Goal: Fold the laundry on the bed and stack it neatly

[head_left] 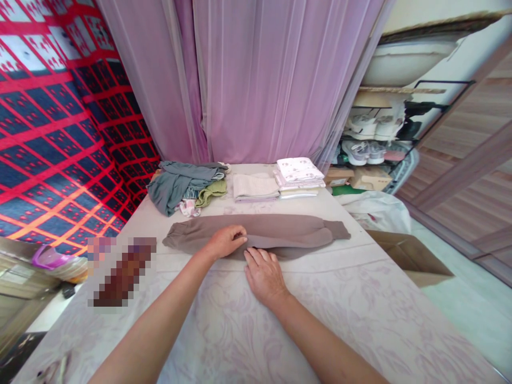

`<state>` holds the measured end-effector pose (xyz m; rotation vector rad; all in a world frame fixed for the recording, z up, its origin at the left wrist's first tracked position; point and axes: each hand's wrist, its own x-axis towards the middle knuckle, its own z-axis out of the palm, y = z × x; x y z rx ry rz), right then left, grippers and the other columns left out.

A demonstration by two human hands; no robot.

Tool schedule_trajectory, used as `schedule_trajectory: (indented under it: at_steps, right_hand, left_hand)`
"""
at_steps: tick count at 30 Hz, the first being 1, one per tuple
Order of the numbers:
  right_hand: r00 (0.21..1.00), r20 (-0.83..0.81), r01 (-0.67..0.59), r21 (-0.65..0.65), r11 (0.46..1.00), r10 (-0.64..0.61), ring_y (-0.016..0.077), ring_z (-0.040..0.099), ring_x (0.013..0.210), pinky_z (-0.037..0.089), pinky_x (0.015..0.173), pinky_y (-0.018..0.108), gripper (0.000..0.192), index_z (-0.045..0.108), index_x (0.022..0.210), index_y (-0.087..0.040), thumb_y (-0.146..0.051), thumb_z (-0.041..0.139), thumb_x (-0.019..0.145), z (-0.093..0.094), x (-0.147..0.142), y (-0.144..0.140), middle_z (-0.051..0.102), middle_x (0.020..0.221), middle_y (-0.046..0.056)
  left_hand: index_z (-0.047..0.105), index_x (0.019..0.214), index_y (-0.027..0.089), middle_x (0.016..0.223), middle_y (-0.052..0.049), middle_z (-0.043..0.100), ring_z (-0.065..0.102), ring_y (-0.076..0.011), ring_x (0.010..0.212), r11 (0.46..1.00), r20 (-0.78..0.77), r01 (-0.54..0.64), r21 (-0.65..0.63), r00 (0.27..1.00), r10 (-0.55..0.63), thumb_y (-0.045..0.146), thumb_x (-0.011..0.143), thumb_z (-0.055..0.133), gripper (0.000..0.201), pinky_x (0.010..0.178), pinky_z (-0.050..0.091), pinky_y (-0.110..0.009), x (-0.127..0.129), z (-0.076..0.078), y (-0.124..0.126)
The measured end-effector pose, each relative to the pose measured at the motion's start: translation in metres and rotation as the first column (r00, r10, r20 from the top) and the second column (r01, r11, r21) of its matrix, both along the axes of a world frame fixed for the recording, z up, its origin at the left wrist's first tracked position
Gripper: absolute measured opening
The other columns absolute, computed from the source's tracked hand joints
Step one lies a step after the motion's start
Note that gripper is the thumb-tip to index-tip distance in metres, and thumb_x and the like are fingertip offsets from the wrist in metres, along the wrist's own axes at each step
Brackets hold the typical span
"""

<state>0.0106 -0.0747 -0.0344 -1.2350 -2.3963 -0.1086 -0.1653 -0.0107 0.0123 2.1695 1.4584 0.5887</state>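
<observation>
A pair of taupe sweatpants [288, 229] lies lengthwise across the table, its legs laid together. The gathered waistband is at the left and the ribbed cuff at the right. My left hand [228, 241] is at the middle of the near edge, thumb and fingers closed on the fabric there. Just to its right, my right hand [266, 276] rests low on the table with fingers stretched out, the fingertips touching the same near edge. Part of the near edge is hidden behind my hands.
Behind the pants are a rumpled clothes pile [180, 184], a folded beige cloth [256, 186] and a stack of folded white fabric [300, 173]. A cardboard box [404, 258] stands on the floor at right, below a shoe rack [376, 136]. A blurred-out object [126, 272] is at left.
</observation>
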Motion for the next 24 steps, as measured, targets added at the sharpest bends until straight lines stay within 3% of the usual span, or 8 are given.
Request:
schedule_trajectory:
  at_steps: [5, 10, 15, 20, 24]
  right_hand:
    - [0.999, 0.000, 0.050, -0.080, 0.996, -0.051, 0.0234, 0.051, 0.108, 0.038, 0.084, 0.038, 0.041, 0.054, 0.128, -0.017, -0.027, 0.051, 0.089, 0.007, -0.002, 0.002, 0.062, 0.123, 0.011]
    - [0.998, 0.007, 0.061, -0.092, 0.994, -0.061, 0.0243, 0.052, 0.103, 0.039, 0.081, 0.039, 0.039, 0.056, 0.125, -0.018, -0.028, 0.053, 0.088, 0.009, -0.001, 0.002, 0.063, 0.116, 0.011]
    - [0.999, -0.022, 0.039, -0.094, 0.995, -0.041, 0.0233, 0.051, 0.106, 0.037, 0.084, 0.038, 0.037, 0.057, 0.124, -0.019, -0.026, 0.052, 0.088, 0.006, 0.002, 0.000, 0.063, 0.118, 0.010]
    - [0.998, -0.050, 0.039, -0.117, 0.992, -0.045, 0.0226, 0.051, 0.108, 0.037, 0.086, 0.037, 0.035, 0.058, 0.122, -0.018, -0.025, 0.053, 0.088, 0.007, 0.005, -0.002, 0.064, 0.118, 0.009]
    - [0.996, -0.065, 0.052, -0.109, 0.993, -0.059, 0.0228, 0.052, 0.108, 0.037, 0.087, 0.038, 0.036, 0.058, 0.122, -0.018, -0.025, 0.052, 0.088, 0.006, 0.010, -0.002, 0.064, 0.120, 0.009]
  left_hand:
    - [0.063, 0.094, 0.022, 0.089, 0.001, 0.067, 0.059, -0.0151, 0.082, 1.000, -0.063, 0.010, -0.013, 0.998, -0.011, 0.025, 0.078, 0.054, 0.018, 0.073, 0.043, -0.025, -0.001, 0.002, -0.004]
    - [0.065, 0.106, 0.024, 0.099, -0.001, 0.069, 0.061, -0.0183, 0.089, 1.000, -0.182, -0.002, 0.010, 0.983, 0.003, 0.036, 0.082, 0.058, 0.027, 0.077, 0.044, -0.027, 0.006, 0.002, -0.007]
    - [0.067, 0.108, 0.028, 0.099, -0.003, 0.068, 0.061, -0.0206, 0.093, 0.998, -0.295, 0.017, 0.064, 0.955, 0.002, 0.037, 0.084, 0.058, 0.027, 0.081, 0.044, -0.029, 0.012, 0.004, -0.007]
    - [0.065, 0.111, 0.029, 0.103, -0.002, 0.066, 0.060, -0.0194, 0.097, 0.991, -0.290, 0.111, 0.076, 0.953, -0.085, 0.035, 0.086, 0.058, 0.027, 0.083, 0.044, -0.028, 0.012, 0.004, -0.008]
    - [0.064, 0.103, 0.025, 0.097, -0.003, 0.065, 0.060, -0.0191, 0.093, 0.990, -0.325, 0.052, 0.135, 0.946, -0.005, 0.031, 0.088, 0.054, 0.019, 0.079, 0.044, -0.027, 0.018, 0.000, -0.013]
